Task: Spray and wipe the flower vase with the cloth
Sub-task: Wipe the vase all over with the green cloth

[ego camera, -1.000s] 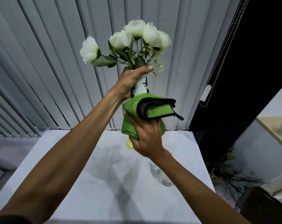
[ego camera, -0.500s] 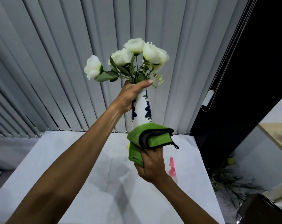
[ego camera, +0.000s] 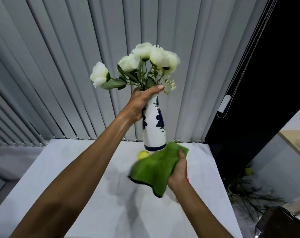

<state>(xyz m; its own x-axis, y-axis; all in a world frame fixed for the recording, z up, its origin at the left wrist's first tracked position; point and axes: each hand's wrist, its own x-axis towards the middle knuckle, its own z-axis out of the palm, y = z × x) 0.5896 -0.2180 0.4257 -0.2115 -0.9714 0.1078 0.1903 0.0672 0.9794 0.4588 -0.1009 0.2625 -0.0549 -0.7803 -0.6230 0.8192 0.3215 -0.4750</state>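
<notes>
Head view, vase: the vase (ego camera: 154,127), white with dark blue leaf marks and a blue band at the foot, was held up in the air above the table (ego camera: 73,169), upright with a slight lean, white flowers (ego camera: 145,60) standing in its mouth.
Head view, left hand: the left hand (ego camera: 140,103) was closed around the neck of the vase, thumb across the rim.
Head view, right hand: the right hand (ego camera: 179,170) had its fingers clenched on the green cloth (ego camera: 154,169), which hung loose and blurred, its top edge just at the foot of the vase.
Head view, spray bottle: only a pink sliver showed behind the right wrist; I could not tell more.
Step in hand: wiping, seemingly at the bottom of 1 stroke.
Next move: it likely called for pressing the cloth back against the body while the left hand kept the neck steady.
</notes>
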